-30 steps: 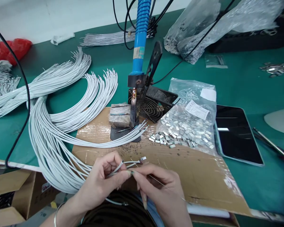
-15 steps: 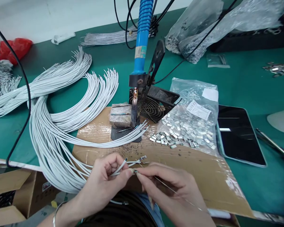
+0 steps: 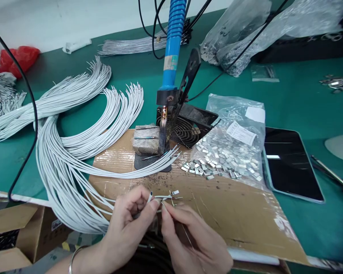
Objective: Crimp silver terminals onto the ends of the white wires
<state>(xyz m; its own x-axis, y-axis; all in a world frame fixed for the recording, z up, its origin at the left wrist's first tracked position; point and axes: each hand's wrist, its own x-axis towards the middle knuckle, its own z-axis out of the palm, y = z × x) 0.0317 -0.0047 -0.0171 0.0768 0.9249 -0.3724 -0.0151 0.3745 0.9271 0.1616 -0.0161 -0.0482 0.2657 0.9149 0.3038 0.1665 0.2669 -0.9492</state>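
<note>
My left hand [image 3: 131,222] is closed round a few white cables [image 3: 71,198], with one dark-tipped end poking up beside the thumb. My right hand [image 3: 193,236] is pinched shut, its fingertips against my left thumb tip where the cable ends meet. A thin silvery wire [image 3: 188,234] runs through the right hand and trails down past the palm. Just beyond the fingers, a cable end carries a small metal connector [image 3: 175,192]. What exactly lies between the touching fingertips is hidden.
A blue-handled soldering iron [image 3: 174,49] stands clamped ahead, tip down, beside a worn block [image 3: 145,144] and a black fan [image 3: 185,131]. Loose metal connectors [image 3: 198,169] spill from a clear bag [image 3: 234,104] onto cardboard [image 3: 231,213]. A phone [image 3: 293,163] lies right.
My right hand has shifted left and slightly down, its fingers more curled. The left hand has turned slightly, and the cable ends between the hands have moved a little.
</note>
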